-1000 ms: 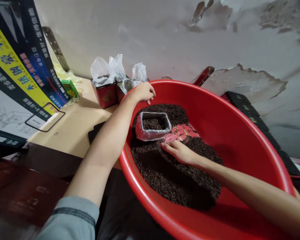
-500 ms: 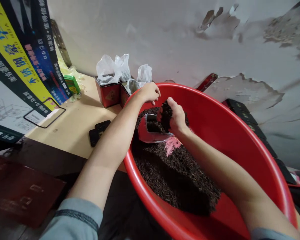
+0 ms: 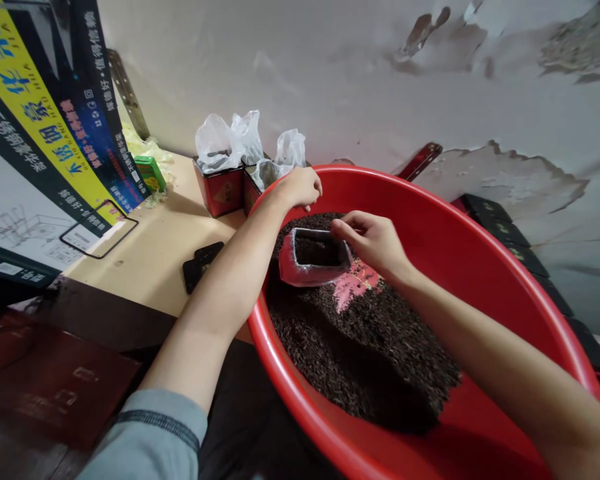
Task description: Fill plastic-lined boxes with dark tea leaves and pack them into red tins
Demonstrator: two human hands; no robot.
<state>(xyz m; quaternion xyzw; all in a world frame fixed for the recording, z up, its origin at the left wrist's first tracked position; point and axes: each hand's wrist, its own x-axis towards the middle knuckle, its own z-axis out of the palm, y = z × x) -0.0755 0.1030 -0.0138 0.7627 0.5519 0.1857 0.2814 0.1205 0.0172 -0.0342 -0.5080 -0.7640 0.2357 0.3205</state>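
While the left hand [image 3: 304, 189] lies over the rim of the red basin [image 3: 485, 280], the right hand [image 3: 377, 243] is positioned at the right end of the lined tin [image 3: 303, 275]. The left fingers are loosely bent; whether they grip the rim cannot be determined. The right fingers are curled, thumb near forefinger; whether they hold anything or touch the tin cannot be determined.

The lined tin sits inside the basin, opening upward, between the hands and slightly nearer the person. Dark loose material [image 3: 405, 340] lies inside and around it, extending below the right forearm. A pink patterned patch [image 3: 355, 287] is exposed just below the right hand.

Left of the left hand, the surface [image 3: 155, 247] carries a red tin [image 3: 225, 195] and a second tin [image 3: 251, 195], both with plastic bags [image 3: 214, 143] protruding; the basin obstructs the second. Two small black pieces [image 3: 196, 272] lie beside the left forearm, which partly covers them. Farther left are a green packet [image 3: 150, 173] and a large printed carton [image 3: 55, 133]. Right of the right hand, beyond the basin, black boxes [image 3: 490, 212] form a row.
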